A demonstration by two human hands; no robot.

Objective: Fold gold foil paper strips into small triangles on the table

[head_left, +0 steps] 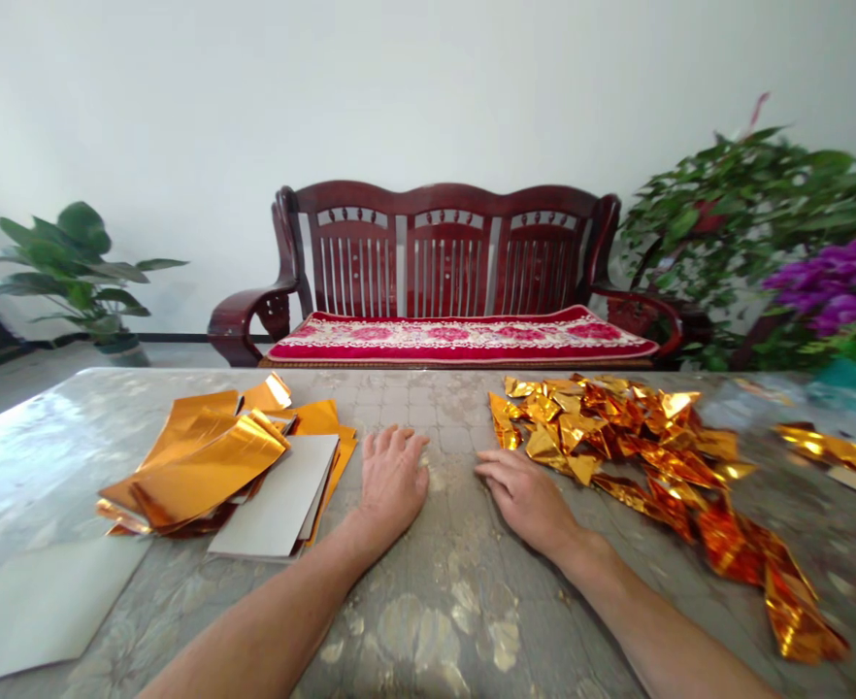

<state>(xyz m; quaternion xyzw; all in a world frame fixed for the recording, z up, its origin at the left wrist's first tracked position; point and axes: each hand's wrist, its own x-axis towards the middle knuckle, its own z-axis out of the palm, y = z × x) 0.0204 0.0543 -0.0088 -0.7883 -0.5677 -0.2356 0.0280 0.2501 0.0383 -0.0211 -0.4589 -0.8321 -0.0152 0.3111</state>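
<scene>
Both of my hands lie palm down on the table (428, 602). My left hand (391, 478) rests flat with its fingers stretched out and holds nothing. Just to its left sits a loose stack of flat gold foil sheets (210, 464), some turned white side up. My right hand (524, 495) also lies flat and open, its fingertips close to the near edge of a pile of folded gold foil pieces (632, 432). That pile trails toward the right front of the table.
A white sheet (42, 602) lies at the front left. More foil (836, 451) sits at the far right edge. Behind the table stands a dark wooden bench (446, 262) with a red cushion. Potted plants (79, 262) and purple flowers (842, 282) flank it.
</scene>
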